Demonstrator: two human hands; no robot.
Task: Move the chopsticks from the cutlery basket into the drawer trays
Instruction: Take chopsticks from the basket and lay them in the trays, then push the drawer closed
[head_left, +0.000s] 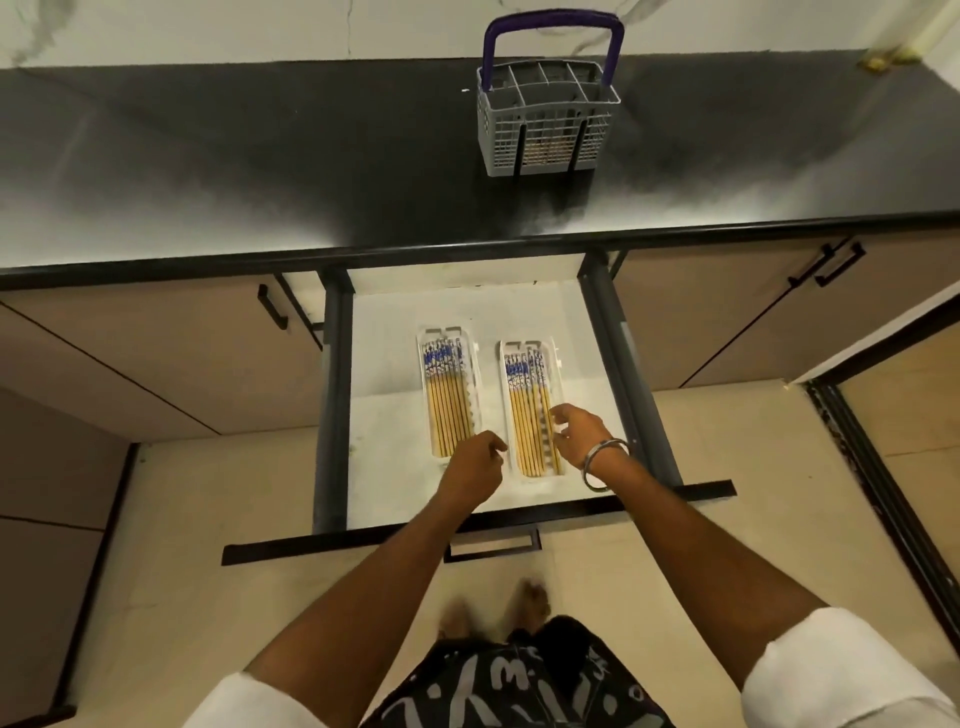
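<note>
The white drawer (395, 415) is pulled out below the counter. Two clear trays lie in it side by side, the left tray (475, 384) and the right tray (556, 374). Each holds several yellow chopsticks with blue-and-white tops: the left set (447, 400) and the right set (527, 415). My left hand (470, 465) hovers at the near end of the left tray, fingers loosely curled, holding nothing. My right hand (582, 434), with a metal bangle on the wrist, hangs over the right tray's near right side, fingers relaxed. The grey cutlery basket (545, 124) with a purple handle stands on the black counter.
The black counter (260, 171) runs across the back, with a white wall behind. Beige cabinet doors with black handles (272, 306) flank the drawer. The drawer's black front (363, 540) juts toward me over a beige tiled floor. A dark door frame (883, 478) stands at the right.
</note>
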